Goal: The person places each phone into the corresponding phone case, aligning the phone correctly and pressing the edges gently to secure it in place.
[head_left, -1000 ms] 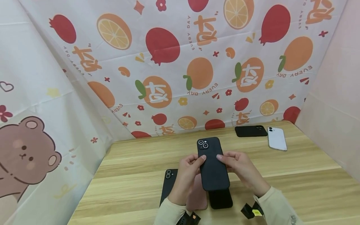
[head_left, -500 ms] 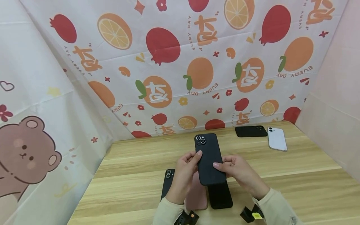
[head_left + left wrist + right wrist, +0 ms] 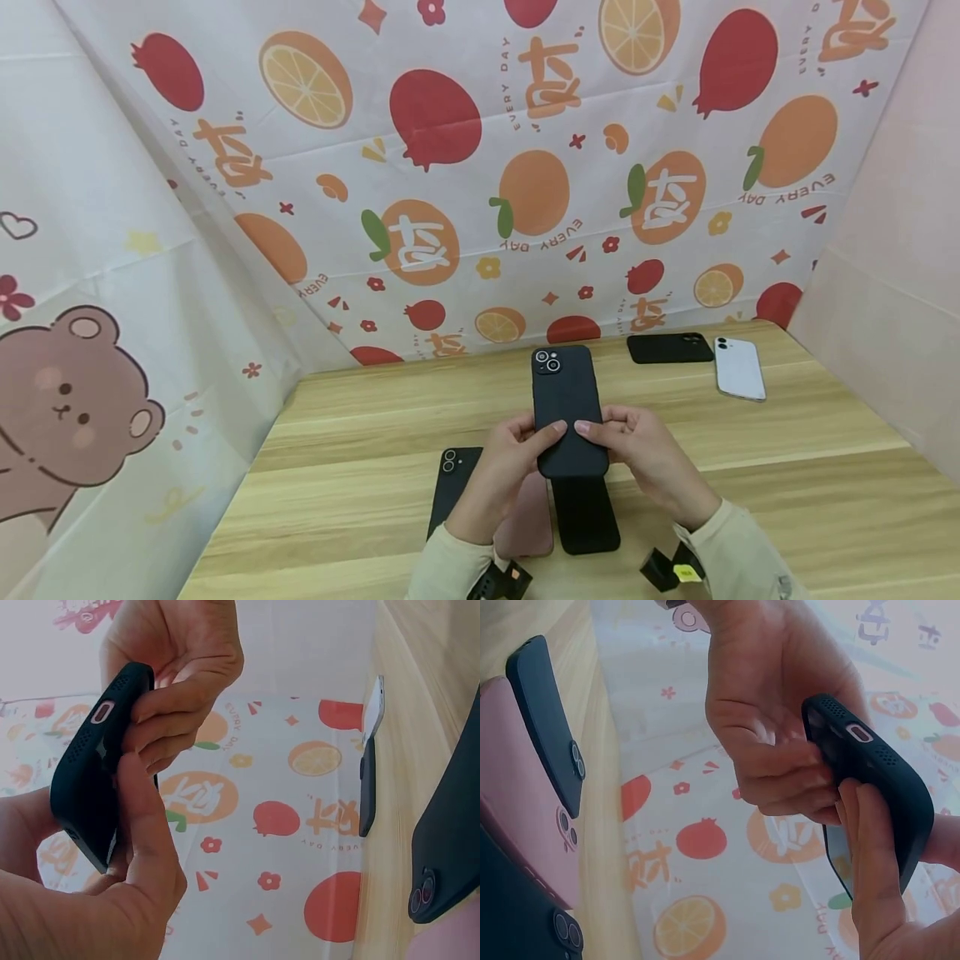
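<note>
Both hands hold a phone in a black case (image 3: 568,396) above the table, camera end away from me. My left hand (image 3: 504,471) grips its left edge and my right hand (image 3: 651,460) its right edge. The two thumbs lie almost tip to tip on the back, low on the case. In the left wrist view, fingers curl under the screen side, and a pink-rimmed charging port (image 3: 103,712) shows through the case's bottom cutout. Beneath the hands lie a black phone (image 3: 585,517), a pink phone (image 3: 527,521) and a dark phone (image 3: 452,487), partly covered by the left hand and forearm.
Toward the back right of the wooden table (image 3: 360,433) lie another black phone (image 3: 663,348) and a white phone (image 3: 739,369). A fruit-print cloth (image 3: 465,192) hangs behind the table. A bear-print cloth (image 3: 75,400) hangs at the left.
The held phone has shifted slightly up and away in the head view. My left thumb has slid from its left edge onto the lower back, beside the right thumb.
</note>
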A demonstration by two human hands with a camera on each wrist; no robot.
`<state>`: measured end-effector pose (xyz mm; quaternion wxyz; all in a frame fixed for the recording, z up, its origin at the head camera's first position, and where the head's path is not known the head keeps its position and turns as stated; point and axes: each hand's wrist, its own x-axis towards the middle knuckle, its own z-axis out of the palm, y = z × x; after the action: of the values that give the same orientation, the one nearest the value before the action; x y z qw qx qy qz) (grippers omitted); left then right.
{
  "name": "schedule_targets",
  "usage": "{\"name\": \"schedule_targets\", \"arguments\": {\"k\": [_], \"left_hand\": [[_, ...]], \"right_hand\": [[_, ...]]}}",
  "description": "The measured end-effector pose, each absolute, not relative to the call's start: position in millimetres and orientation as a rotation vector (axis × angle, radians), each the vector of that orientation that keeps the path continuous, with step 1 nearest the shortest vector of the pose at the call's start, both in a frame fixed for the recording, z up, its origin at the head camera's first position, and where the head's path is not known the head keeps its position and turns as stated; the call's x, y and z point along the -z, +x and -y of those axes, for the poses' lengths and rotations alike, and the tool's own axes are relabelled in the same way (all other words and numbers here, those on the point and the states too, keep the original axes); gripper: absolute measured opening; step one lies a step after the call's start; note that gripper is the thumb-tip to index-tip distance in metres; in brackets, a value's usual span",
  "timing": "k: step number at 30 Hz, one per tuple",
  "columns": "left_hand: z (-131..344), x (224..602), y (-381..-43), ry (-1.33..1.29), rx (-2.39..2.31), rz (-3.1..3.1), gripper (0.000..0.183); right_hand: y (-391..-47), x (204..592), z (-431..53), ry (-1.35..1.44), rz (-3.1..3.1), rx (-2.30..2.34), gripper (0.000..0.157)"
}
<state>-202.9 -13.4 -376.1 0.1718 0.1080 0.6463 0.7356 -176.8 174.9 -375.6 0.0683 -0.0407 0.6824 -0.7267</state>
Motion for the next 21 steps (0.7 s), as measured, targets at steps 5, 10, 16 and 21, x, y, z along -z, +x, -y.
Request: {"name": "schedule_targets", "arguments": {"k": [5, 10, 16, 21], "left_hand": [[13.8, 375.9, -202.1, 0.306, -2.088, -1.845, 0.036], [15.1, 375.4, -200.2, 0.298, -2.126, -1.839, 0.036], [15.3, 372.9, -198.2, 0.289, -2.184, -1.811, 0.038], [18.1, 373.1, -200.1, 0.269, -2.233, -1.806, 0.039]], "right_hand": [[-177.1, 375.7, -174.7, -0.126, -2.031, 2.195, 0.039], [-177.9, 376.4, -173.2, -0.178, -2.017, 2.187, 0.041], [-177.1, 374.9, -173.8, -0.191, -2.036, 2.135, 0.043], [-177.2, 374.3, -173.1, -0.275, -1.973, 2.102, 0.034]]}}
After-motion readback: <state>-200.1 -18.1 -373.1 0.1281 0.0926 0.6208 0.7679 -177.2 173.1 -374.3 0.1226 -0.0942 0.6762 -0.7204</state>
